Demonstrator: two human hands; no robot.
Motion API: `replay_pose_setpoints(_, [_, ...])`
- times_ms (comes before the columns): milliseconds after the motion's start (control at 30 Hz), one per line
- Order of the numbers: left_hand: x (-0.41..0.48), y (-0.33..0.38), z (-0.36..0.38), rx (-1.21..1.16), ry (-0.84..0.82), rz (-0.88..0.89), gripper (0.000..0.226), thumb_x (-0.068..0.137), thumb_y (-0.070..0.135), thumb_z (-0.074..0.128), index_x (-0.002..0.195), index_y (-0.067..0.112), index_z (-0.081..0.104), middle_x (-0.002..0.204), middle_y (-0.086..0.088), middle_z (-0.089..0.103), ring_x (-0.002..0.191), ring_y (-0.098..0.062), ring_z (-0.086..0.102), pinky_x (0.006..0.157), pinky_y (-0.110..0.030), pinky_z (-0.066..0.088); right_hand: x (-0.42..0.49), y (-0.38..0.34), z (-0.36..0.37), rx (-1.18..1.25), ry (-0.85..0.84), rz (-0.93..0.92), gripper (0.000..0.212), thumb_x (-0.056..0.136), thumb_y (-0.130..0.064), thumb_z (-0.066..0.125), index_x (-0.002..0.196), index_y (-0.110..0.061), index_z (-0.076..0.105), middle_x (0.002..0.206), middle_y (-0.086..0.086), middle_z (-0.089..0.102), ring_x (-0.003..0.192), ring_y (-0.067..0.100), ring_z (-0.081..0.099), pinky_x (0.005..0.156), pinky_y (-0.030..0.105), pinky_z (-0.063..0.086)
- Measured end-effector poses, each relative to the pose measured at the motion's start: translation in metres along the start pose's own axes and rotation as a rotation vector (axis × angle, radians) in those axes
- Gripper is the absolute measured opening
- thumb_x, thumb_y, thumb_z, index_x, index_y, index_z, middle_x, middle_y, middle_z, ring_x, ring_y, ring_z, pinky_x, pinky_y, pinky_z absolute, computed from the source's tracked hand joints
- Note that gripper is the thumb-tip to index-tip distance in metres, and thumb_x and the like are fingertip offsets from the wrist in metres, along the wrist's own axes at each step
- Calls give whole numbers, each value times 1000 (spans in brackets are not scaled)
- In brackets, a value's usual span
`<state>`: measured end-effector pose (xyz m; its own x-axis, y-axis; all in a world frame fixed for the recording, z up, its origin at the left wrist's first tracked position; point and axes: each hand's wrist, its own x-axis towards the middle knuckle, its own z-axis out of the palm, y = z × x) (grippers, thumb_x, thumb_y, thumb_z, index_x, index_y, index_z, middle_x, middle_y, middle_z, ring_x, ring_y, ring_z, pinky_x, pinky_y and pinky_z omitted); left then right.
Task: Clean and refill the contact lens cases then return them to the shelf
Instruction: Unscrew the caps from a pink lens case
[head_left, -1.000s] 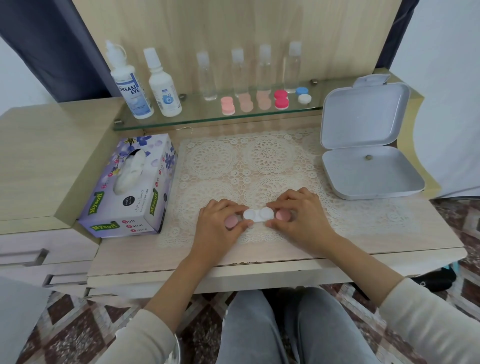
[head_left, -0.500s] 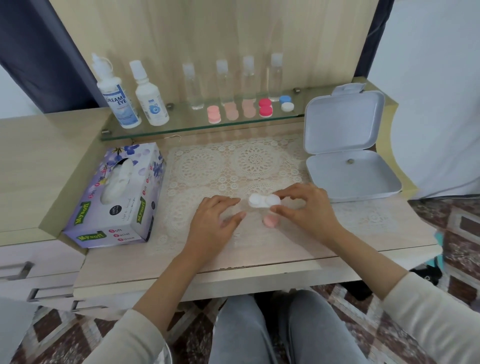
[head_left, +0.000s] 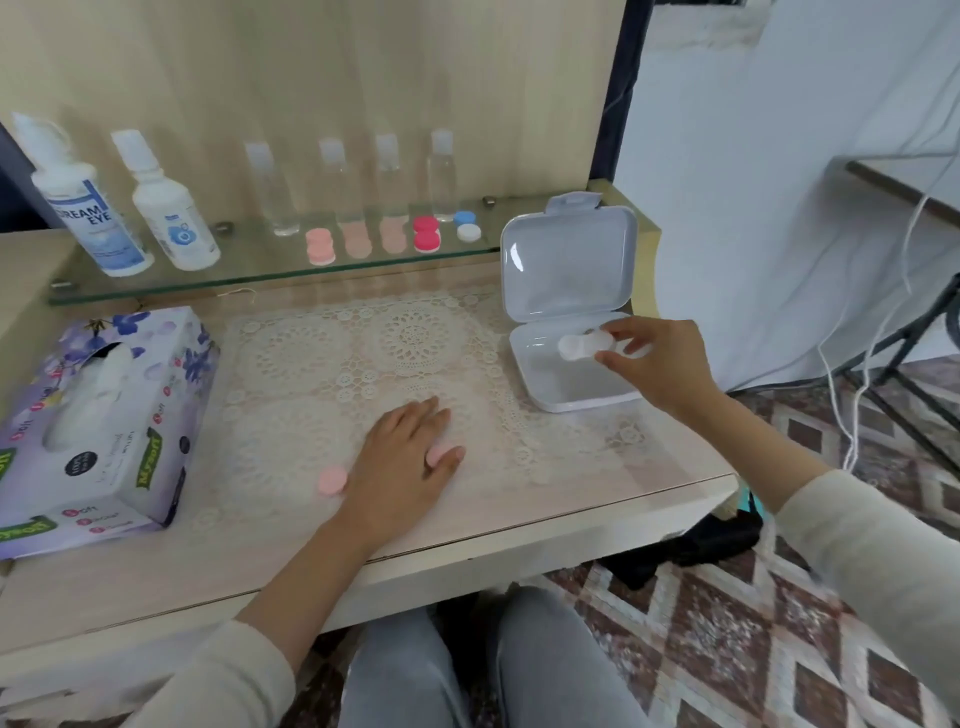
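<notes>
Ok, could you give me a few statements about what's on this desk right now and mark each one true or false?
1. The right hand holds the white lens case over the plastic box. True.
2. The box's lid is shut. False: the lid stands open.
3. Two pink caps lie on the lace mat by the left hand. True.
4. The tissue box lies right of the mat. False: the tissue box lies left of it.

Home dressing table (head_left: 597, 499), lace mat (head_left: 415, 338)
</notes>
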<state>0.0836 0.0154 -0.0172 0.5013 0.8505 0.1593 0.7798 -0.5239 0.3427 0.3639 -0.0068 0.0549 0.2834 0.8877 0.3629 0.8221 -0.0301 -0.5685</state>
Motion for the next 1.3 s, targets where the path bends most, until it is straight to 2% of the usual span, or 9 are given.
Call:
replay_pose_setpoints(67, [0,0,1,8,7,3,85,74,66,7,139,21,36,150,5,27,137,-14,20,113,-27,10,1,4,-1,-57,34,-48,29,72,-15,76,100,-11,71,91,4,72,66,14,57,73,23,42])
replay_pose_setpoints(200, [0,0,1,-6,-3,-6,84,75,66,7,140,22,36,150,6,27,137,-14,20,115,-29,11,2,5,-1,-150,101,-220,26,65,-5,77,91,-6,71,81,9,71,61,27,60,70,38,48])
replay_pose_setpoints(367, [-1,0,1,-22,11,-2,80,77,64,10,138,21,40,149,6,30,137,-14,22,114,-32,15,11,9,1,-313,163,-373,30,60,1,78,88,-7,70,79,9,71,58,32,57,68,32,35])
replay_pose_setpoints(567, [-1,-1,1,-34,12,-3,79,78,64,11,138,21,40,149,7,30,137,-13,22,114,-32,15,14,7,2,-363,195,-515,34,59,8,76,88,-8,71,80,8,71,58,29,54,67,30,35])
replay_pose_setpoints(933, [-2,2,-1,-55,19,-5,80,76,64,10,138,22,39,149,8,29,137,-11,21,114,-28,11,12,13,6,-348,210,-513,36,59,11,75,89,-8,71,81,8,71,60,30,55,64,31,43])
replay_pose_setpoints(1067, [-3,2,-1,-58,14,-5,81,76,65,10,138,22,38,149,9,28,137,-10,19,114,-26,9,12,13,7,-353,212,-509,37,58,12,75,89,-8,71,80,7,71,59,29,55,65,29,39])
replay_pose_setpoints(1300, [-3,2,-1,-68,15,-7,79,77,64,11,138,22,39,149,9,29,137,-10,20,115,-29,12,13,12,8,-365,211,-475,36,59,9,75,90,-9,71,81,7,71,61,30,55,64,33,42])
